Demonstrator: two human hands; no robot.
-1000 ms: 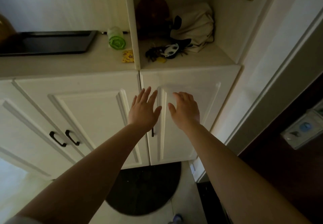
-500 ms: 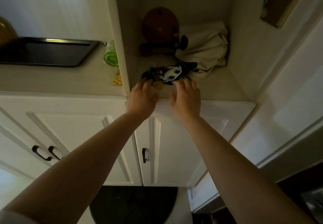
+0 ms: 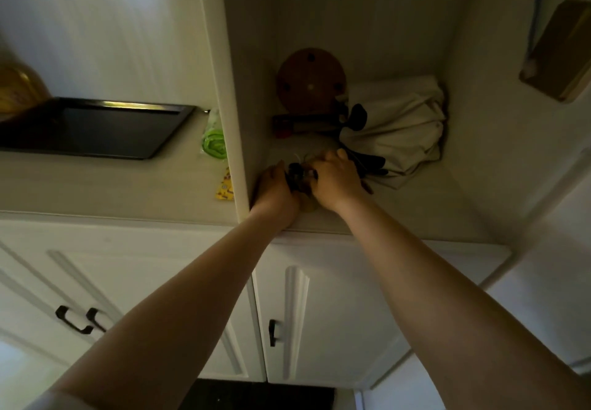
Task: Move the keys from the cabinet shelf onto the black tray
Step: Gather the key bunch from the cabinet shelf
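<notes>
Both hands have gone from hovering at the shelf edge to closing over the keys (image 3: pixel 295 175). The left hand (image 3: pixel 277 190) is curled against the bunch's left side, and the right hand (image 3: pixel 334 180) cups over it from the right, fingers bent down onto it; whether either hand has actually gripped it cannot be told. The keys are on the cabinet shelf (image 3: pixel 415 211), mostly hidden between the two hands, with only a dark part showing. Just beyond the right hand lies a pale cloth bag (image 3: pixel 399 128). The black tray (image 3: pixel 92 128) sits on the table (image 3: pixel 112 185), well to the left of the left hand.
</notes>
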